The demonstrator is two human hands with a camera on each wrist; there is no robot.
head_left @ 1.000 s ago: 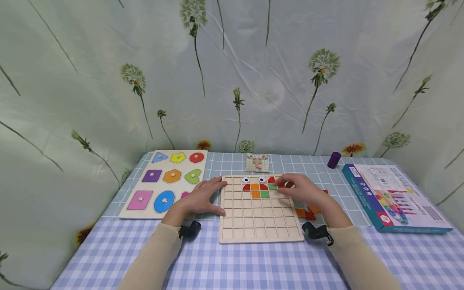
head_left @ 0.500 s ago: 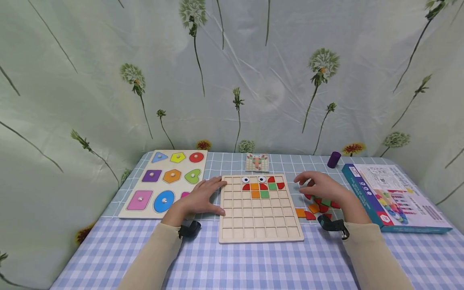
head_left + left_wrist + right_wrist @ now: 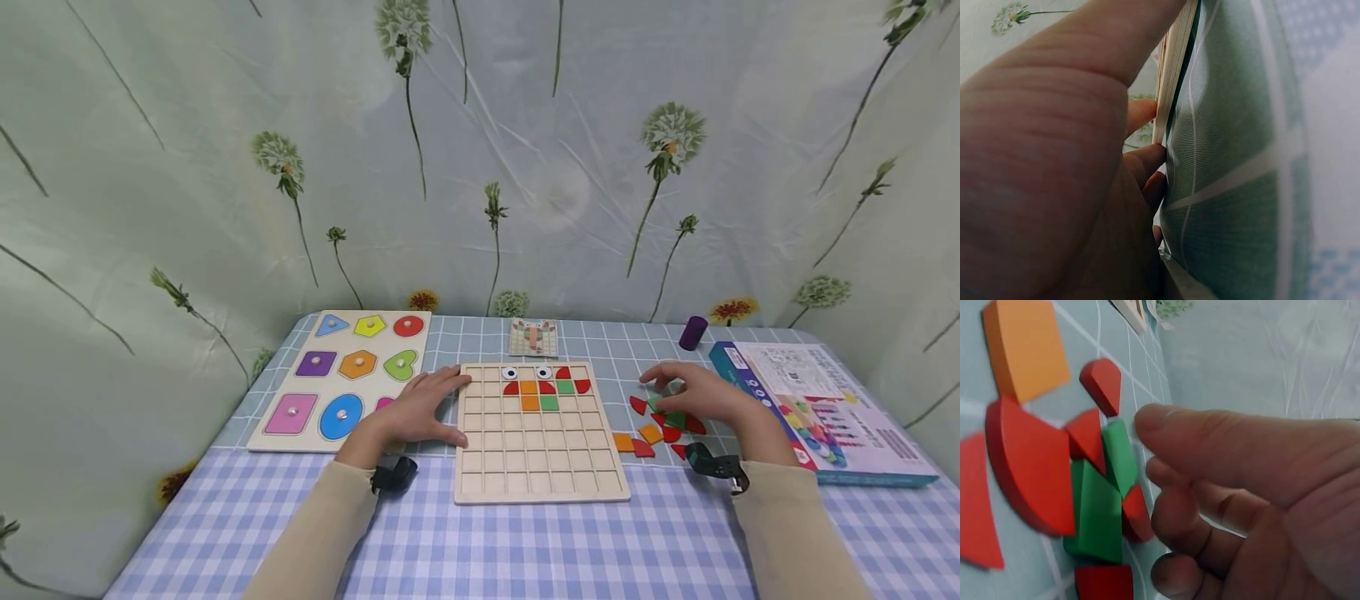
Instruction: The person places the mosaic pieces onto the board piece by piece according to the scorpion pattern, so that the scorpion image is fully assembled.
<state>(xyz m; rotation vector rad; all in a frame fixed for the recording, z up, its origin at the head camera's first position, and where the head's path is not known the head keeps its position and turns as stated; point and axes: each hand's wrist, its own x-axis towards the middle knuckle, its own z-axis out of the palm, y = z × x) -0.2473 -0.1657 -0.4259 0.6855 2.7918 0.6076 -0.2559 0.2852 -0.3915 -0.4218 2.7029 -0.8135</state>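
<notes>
My left hand (image 3: 423, 408) rests against the left edge of a wooden grid board (image 3: 525, 458), fingers and thumb spread; the left wrist view shows its fingertips at the board's side. Along the board's upper rows lie two eye tiles, several red quarter-round tiles, two orange squares and two green squares (image 3: 550, 403). Over a loose pile of tiles right of the board hovers my right hand (image 3: 701, 392), fingers loosely bent. In the right wrist view its thumb (image 3: 1197, 434) is near a green tile (image 3: 1121, 456), with nothing visibly held. Red quarter-round tiles (image 3: 1035, 469) and an orange square (image 3: 1029, 347) lie around.
Behind the board is a small pattern card (image 3: 533, 337). A knobbed shape puzzle (image 3: 309, 387) lies on the left. To the right are a flat toy box (image 3: 855, 408) and a purple cylinder (image 3: 693, 332). A checked cloth (image 3: 540, 550) covers the table.
My right hand has moved away from the board, rightward to above the loose tiles. A red quarter-round tile now shows at the right of the upper pattern. My left hand stays put.
</notes>
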